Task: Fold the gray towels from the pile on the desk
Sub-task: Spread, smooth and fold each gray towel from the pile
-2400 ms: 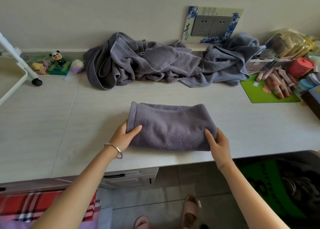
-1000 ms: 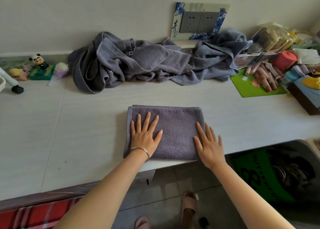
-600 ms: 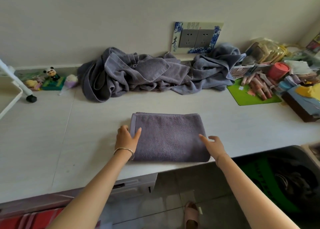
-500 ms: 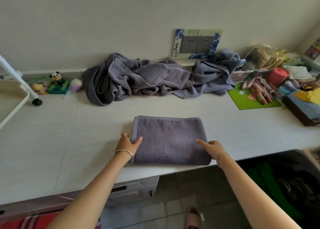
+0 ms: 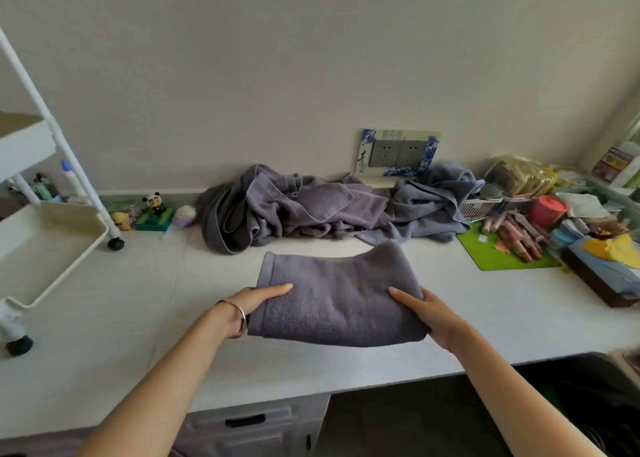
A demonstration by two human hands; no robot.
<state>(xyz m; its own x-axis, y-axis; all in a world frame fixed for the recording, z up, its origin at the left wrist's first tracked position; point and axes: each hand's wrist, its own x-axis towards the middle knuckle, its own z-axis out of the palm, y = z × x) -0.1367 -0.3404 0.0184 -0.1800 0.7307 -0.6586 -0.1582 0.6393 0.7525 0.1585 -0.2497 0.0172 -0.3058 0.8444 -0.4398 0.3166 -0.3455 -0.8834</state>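
Note:
A folded gray towel (image 5: 337,295) is held up off the white desk (image 5: 138,318), sagging slightly between my hands. My left hand (image 5: 254,302) grips its left edge, thumb on top and fingers hidden beneath. My right hand (image 5: 427,313) grips its right edge the same way. A rumpled pile of gray towels (image 5: 311,207) lies against the wall at the back of the desk, behind the lifted towel.
A white wheeled cart (image 5: 41,235) stands at the left. Small toy figures (image 5: 154,211) sit by the wall. At the right are a green mat (image 5: 498,256) with pink tubes, a red cup (image 5: 547,211), a basket and a box. A socket plate (image 5: 398,153) is on the wall.
Both hands slid to the towel's side edges, took hold, and have lifted the folded towel off the desk. The camera tilted upward, showing more wall and the cart.

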